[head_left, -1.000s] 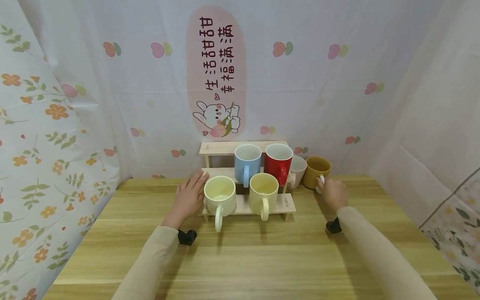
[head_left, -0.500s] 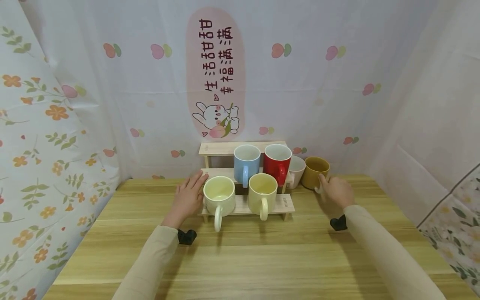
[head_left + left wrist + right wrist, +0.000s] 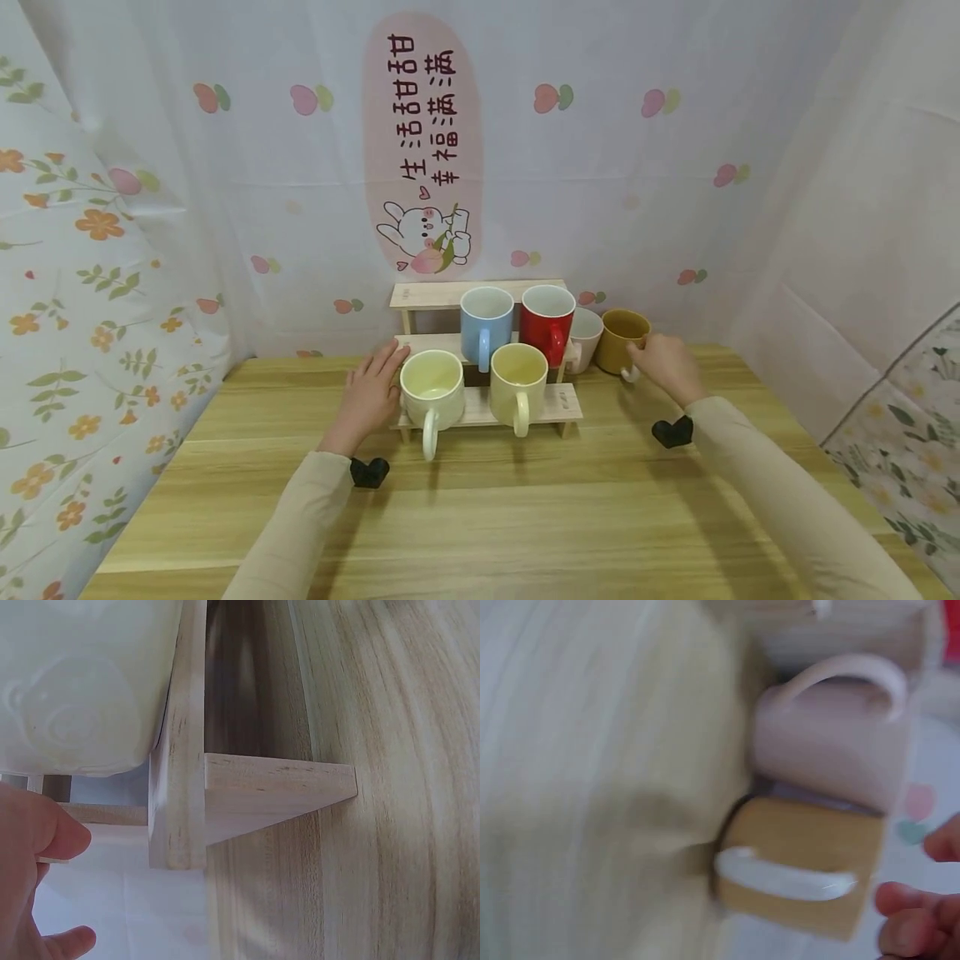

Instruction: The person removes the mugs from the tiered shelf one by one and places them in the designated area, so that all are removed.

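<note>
My left hand [image 3: 372, 393] rests with extended fingers at the left end of the wooden three-tier rack's middle shelf [image 3: 431, 342]. Beside it, a pale cream-green mug [image 3: 432, 392] stands on the lowest shelf, handle toward me. My right hand [image 3: 670, 367] is at the mustard mug [image 3: 617, 346], fingertips near its rim. In the right wrist view the thumb and fingers [image 3: 904, 935] are parted, and the mug's white handle [image 3: 784, 879] lies free of them. A pale pink mug [image 3: 588, 333] stands against the mustard one, partly hidden behind the rack's right side.
On the middle shelf stand a light blue mug [image 3: 487, 325] and a red mug [image 3: 546, 321]. A yellow mug [image 3: 518, 387] sits on the lowest shelf's right half. The top shelf [image 3: 435, 293] backs onto a patterned cloth [image 3: 600, 167]. Wooden table [image 3: 480, 517] extends in front.
My right hand has moved from the mustard mug's white handle to above and right of it, leaving the handle in sight. The left hand stays on the rack. The head view has shifted slightly.
</note>
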`<state>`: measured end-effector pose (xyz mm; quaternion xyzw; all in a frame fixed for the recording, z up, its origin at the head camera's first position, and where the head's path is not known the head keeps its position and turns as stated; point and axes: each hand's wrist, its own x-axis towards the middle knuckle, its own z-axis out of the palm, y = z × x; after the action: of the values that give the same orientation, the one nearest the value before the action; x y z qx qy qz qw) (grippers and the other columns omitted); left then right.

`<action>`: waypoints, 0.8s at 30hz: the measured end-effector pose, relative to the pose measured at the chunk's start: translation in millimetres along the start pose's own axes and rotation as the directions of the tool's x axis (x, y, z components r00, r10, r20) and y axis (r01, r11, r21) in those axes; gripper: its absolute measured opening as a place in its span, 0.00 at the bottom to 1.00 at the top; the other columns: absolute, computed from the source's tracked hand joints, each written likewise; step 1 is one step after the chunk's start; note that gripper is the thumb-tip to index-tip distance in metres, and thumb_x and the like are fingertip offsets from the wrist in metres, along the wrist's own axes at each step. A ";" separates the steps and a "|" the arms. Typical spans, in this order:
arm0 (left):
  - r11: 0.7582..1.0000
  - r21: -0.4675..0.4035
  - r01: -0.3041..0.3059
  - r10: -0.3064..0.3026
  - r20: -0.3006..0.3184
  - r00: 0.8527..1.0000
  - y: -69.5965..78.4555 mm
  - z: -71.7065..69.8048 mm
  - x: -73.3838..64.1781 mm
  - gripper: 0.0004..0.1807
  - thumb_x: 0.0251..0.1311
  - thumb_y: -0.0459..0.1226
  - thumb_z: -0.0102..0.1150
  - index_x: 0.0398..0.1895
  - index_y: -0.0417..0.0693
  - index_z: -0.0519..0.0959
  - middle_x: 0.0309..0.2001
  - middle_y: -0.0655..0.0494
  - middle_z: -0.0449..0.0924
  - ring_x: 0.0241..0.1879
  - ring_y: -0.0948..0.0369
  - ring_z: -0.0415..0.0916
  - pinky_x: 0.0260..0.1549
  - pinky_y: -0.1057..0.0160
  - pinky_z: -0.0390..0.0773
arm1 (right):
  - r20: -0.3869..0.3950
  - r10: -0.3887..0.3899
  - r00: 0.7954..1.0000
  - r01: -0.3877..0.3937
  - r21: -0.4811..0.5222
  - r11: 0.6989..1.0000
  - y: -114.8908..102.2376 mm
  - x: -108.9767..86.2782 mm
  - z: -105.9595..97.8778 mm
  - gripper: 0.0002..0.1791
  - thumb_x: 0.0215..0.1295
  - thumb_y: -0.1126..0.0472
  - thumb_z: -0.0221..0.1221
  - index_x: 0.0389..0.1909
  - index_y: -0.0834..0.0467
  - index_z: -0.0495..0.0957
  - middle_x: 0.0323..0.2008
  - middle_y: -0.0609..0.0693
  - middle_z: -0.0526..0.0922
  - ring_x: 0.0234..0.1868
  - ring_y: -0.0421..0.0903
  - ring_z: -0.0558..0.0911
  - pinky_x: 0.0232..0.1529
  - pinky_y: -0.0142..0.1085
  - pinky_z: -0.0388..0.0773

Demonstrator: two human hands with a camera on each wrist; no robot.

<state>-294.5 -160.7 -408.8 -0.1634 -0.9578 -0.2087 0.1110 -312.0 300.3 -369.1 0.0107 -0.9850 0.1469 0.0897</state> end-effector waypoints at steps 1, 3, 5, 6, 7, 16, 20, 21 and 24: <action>1.000 -0.003 0.003 -0.003 -0.001 1.000 -0.3 -0.3 0.3 0.33 0.63 0.31 0.48 0.73 0.51 0.59 0.75 0.49 0.50 0.67 0.31 0.53 0.59 0.26 0.50 | 0.010 -0.015 1.000 0.015 -0.012 1.000 -3.4 0.9 -3.3 0.23 0.67 0.52 0.45 0.12 0.53 0.61 0.12 0.45 0.62 0.15 0.42 0.62 0.17 0.33 0.56; 1.000 -0.009 0.006 -0.006 -0.003 1.000 -0.1 -1.2 1.1 0.33 0.63 0.31 0.48 0.73 0.51 0.59 0.75 0.49 0.50 0.67 0.31 0.52 0.59 0.25 0.49 | 0.031 -0.041 0.999 0.042 -0.031 0.999 -10.4 2.1 -9.7 0.22 0.67 0.53 0.45 0.12 0.54 0.60 0.12 0.45 0.60 0.14 0.41 0.60 0.17 0.32 0.56; 1.000 -0.017 0.006 -0.006 -0.006 1.000 0.4 -2.2 2.2 0.33 0.63 0.31 0.48 0.72 0.51 0.59 0.75 0.49 0.51 0.67 0.31 0.53 0.59 0.25 0.49 | 0.050 -0.053 0.997 0.056 -0.042 0.998 -17.7 2.0 -16.2 0.21 0.67 0.53 0.46 0.13 0.54 0.60 0.12 0.45 0.59 0.14 0.41 0.59 0.17 0.32 0.55; 1.000 -0.019 0.006 -0.006 -0.007 1.000 0.7 -2.6 2.8 0.33 0.63 0.31 0.49 0.72 0.51 0.59 0.75 0.49 0.51 0.67 0.31 0.53 0.59 0.25 0.49 | 0.061 -0.059 0.996 0.062 -0.049 0.997 -21.2 1.6 -19.1 0.21 0.68 0.53 0.47 0.14 0.54 0.60 0.12 0.45 0.59 0.14 0.41 0.58 0.17 0.32 0.54; 1.000 -0.022 0.006 -0.006 -0.008 1.000 0.9 -3.0 3.1 0.33 0.63 0.31 0.48 0.72 0.51 0.59 0.75 0.49 0.51 0.67 0.31 0.53 0.59 0.25 0.49 | 0.070 -0.060 0.996 0.064 -0.049 0.997 -25.0 1.0 -22.1 0.21 0.68 0.52 0.47 0.15 0.54 0.61 0.12 0.44 0.59 0.15 0.40 0.58 0.17 0.31 0.54; 1.000 -0.014 0.003 -0.003 -0.001 1.000 -1.0 -0.1 2.4 0.33 0.63 0.31 0.48 0.73 0.52 0.58 0.75 0.49 0.50 0.67 0.31 0.52 0.60 0.26 0.49 | 0.009 -0.078 0.997 0.078 -0.049 0.996 -51.0 -6.2 -31.5 0.20 0.67 0.54 0.51 0.15 0.54 0.62 0.12 0.45 0.58 0.15 0.41 0.57 0.17 0.32 0.51; 1.000 -0.015 0.004 -0.004 0.001 1.000 -2.8 2.9 1.6 0.33 0.63 0.31 0.48 0.73 0.52 0.58 0.75 0.50 0.50 0.68 0.32 0.52 0.60 0.26 0.49 | -0.046 -0.104 0.993 0.102 -0.046 0.994 -62.7 -10.9 -33.6 0.20 0.66 0.55 0.51 0.14 0.53 0.63 0.12 0.45 0.59 0.16 0.42 0.58 0.17 0.33 0.51; 1.000 -0.015 0.004 -0.004 -0.003 1.000 -2.9 3.3 1.4 0.33 0.63 0.31 0.48 0.73 0.52 0.58 0.75 0.50 0.50 0.68 0.32 0.52 0.60 0.27 0.50 | -0.058 -0.112 0.992 0.110 -0.048 0.993 -66.1 -12.1 -34.5 0.19 0.66 0.56 0.51 0.14 0.53 0.63 0.12 0.45 0.59 0.16 0.43 0.58 0.17 0.33 0.51; 1.000 -0.013 0.002 -0.002 -0.012 1.000 -3.2 4.0 1.0 0.33 0.63 0.31 0.48 0.73 0.52 0.59 0.75 0.50 0.51 0.67 0.32 0.53 0.60 0.27 0.50 | -0.076 -0.123 0.989 0.119 -0.063 0.991 -76.6 -15.9 -37.2 0.18 0.65 0.56 0.52 0.15 0.53 0.64 0.12 0.45 0.59 0.16 0.43 0.59 0.17 0.33 0.50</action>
<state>-297.2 -161.4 -413.2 -0.1621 -0.9559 -0.2160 0.1152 -286.3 237.8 -315.0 0.0619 -0.9820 0.1128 0.1380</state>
